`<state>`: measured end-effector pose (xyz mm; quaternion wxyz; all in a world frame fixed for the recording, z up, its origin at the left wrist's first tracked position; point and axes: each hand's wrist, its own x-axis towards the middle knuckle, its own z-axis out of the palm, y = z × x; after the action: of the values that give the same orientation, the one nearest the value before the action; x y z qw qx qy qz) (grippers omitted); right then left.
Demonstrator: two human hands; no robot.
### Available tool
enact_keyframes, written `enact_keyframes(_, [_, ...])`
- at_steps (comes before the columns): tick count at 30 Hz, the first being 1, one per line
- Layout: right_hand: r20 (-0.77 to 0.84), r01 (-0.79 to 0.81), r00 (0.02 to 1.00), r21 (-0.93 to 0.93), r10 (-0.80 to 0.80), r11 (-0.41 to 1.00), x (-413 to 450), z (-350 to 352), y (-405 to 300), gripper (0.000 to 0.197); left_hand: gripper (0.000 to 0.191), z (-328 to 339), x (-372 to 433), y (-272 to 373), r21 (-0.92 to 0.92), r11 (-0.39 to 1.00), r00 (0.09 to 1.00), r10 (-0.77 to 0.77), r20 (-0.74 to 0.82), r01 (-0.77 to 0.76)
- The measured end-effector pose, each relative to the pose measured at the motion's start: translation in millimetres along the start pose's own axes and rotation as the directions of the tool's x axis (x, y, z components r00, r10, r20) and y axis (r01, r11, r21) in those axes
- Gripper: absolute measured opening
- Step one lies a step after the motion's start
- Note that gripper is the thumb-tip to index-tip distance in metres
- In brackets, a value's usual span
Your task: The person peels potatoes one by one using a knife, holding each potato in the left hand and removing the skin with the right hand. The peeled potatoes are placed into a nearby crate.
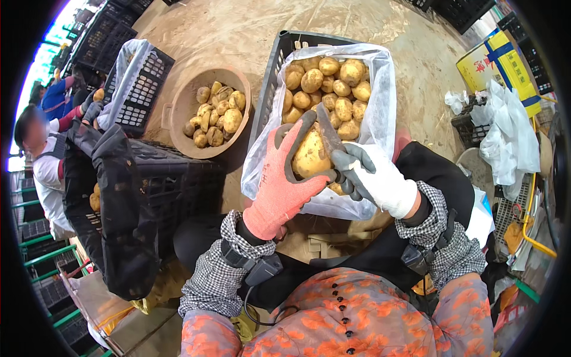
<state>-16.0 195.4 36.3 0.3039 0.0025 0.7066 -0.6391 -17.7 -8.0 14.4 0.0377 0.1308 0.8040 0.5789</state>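
Observation:
My left hand [285,178], in an orange work glove with a grey coated palm, grips a large potato [311,151] from its left side. In my right hand [370,174], in a white glove with grey coated fingers, is a knife [329,131]. Its dark, stained blade points up and lies along the potato's right side; whether it cuts in cannot be seen. Both hands are above a black plastic crate [270,85] lined with white sheeting [381,98]. Many loose potatoes [342,107] fill the crate.
A brown plastic tub [176,93] of cut and damaged potatoes [218,116] stands left of the crate. Further left are a black-draped crate [178,187] and a person [47,169] holding a potato. On the right are a yellow carton [499,71] and white plastic bags [508,134].

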Motion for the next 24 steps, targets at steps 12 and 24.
enact_keyframes(12, [0.092, -0.129, 0.990, 0.333, 0.104, 0.934, -0.1, 5.4, 7.6, 0.041, 0.084, 0.5, -0.9, 2.0, 0.123, 0.990, 0.997, 0.075, -0.002, -0.074])
enact_keyframes(24, [0.029, 0.009, 0.999, 0.346, -0.020, 0.938, 0.5, 8.3, -7.3, 0.042, 0.066, 2.8, -0.8, 2.6, -0.771, 0.552, 0.941, -0.279, 0.190, 0.319])
